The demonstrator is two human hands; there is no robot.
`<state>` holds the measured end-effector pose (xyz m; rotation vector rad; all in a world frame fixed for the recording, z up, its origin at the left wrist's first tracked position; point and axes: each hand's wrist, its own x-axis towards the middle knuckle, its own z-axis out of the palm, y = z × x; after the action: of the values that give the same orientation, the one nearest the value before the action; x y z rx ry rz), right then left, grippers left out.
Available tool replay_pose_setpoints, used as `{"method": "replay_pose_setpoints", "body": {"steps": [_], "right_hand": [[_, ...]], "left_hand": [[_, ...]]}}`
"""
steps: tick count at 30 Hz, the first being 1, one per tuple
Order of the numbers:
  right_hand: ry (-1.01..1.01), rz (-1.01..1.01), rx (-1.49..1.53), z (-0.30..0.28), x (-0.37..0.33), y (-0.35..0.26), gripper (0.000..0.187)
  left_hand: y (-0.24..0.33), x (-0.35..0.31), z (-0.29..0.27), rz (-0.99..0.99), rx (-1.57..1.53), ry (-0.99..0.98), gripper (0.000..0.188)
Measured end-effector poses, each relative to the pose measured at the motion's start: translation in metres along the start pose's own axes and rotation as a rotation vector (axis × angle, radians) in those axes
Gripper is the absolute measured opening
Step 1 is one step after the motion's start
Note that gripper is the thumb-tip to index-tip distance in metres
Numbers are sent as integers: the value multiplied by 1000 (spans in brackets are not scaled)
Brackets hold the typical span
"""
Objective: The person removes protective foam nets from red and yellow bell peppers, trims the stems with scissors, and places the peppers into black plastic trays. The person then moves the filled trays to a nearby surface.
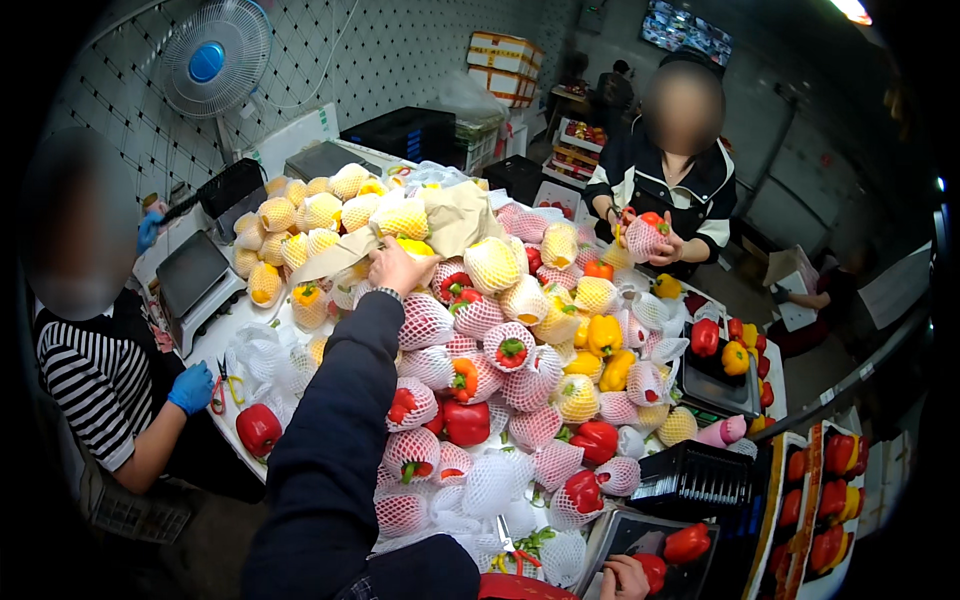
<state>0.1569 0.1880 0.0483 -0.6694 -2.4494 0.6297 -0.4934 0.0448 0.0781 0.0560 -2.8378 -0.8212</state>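
Note:
My left hand reaches far across the heaped table, its fingers closed around a yellow bell pepper beside a sheet of brown paper. Around it lie bell peppers in yellow foam nets and others in pink foam nets. Low at the right, my right hand is partly cut off by the picture's edge. Its fingers curl against a red bell pepper over a dark tray. A second red bell pepper lies just beyond.
Red-handled scissors lie near me among empty white foam nets. At left, a blue-gloved co-worker stands by a scale. Across the table another person holds a netted red pepper. Pepper boxes stand at right.

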Motion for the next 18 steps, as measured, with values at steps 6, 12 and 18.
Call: {"method": "replay_pose_setpoints", "body": {"steps": [6,12,18], "right_hand": [[-20,-20,48,0,9,-8,17],[-15,73,238,8,44,-36,8],[-341,338,920,53,74,-33,47]], "left_hand": [[-6,1,12,34,-78,-31,95],[-54,1,-6,140,-910,-67,91],[-9,-192,-74,568,-1090,-91,106]]}}
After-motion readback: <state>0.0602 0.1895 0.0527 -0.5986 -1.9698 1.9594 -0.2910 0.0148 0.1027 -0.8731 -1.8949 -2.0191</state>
